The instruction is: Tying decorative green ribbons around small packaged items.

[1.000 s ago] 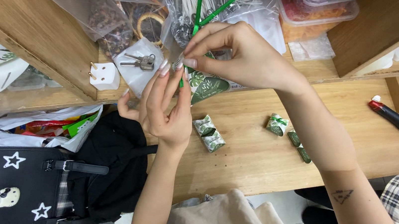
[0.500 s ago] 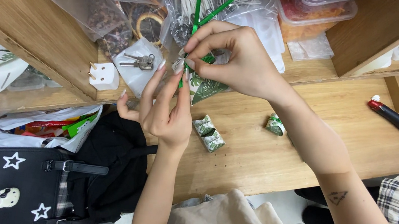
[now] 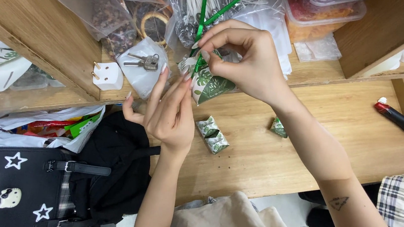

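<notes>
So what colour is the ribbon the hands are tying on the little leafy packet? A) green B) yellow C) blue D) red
A: the ribbon pinched by the right hand is bright green, running up from the leaf-print packet that the left hand steadies.
</notes>
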